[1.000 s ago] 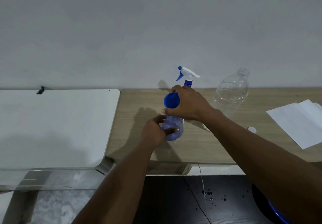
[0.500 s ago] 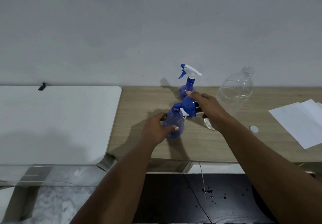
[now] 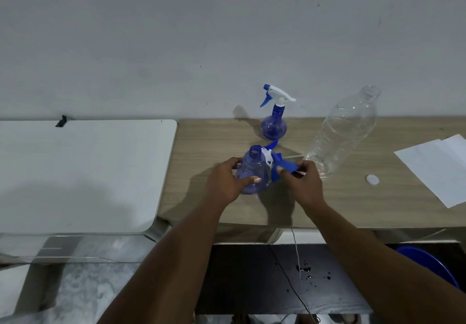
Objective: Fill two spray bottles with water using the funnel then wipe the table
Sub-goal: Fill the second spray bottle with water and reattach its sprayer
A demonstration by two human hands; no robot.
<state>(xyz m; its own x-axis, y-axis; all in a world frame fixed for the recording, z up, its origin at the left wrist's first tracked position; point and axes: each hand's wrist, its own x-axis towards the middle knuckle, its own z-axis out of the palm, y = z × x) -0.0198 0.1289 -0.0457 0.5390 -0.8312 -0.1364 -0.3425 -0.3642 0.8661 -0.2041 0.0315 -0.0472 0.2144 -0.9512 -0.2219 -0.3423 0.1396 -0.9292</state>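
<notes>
Blue bottle (image 3: 253,170), gripped by left hand (image 3: 224,185), stands well inside table (image 3: 353,205) edge; right hand (image 3: 303,187) pinches blue piece (image 3: 286,166).

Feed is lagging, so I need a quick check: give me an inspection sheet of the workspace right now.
Surface: wooden table, no spill visible; white table adjoins it on the left.
Job's things: open spray bottle upright; funnel beside it; loose spray head lying behind; second spray bottle, head on, near the wall.
Clutter: clear bottle, uncapped; white cap; paper sheets.
Hands: left hand grips the open spray bottle; right hand holds the funnel.
Cables: thin wire hanging below the table edge.
Surroundings: blue basin and wet spots on the floor.
</notes>
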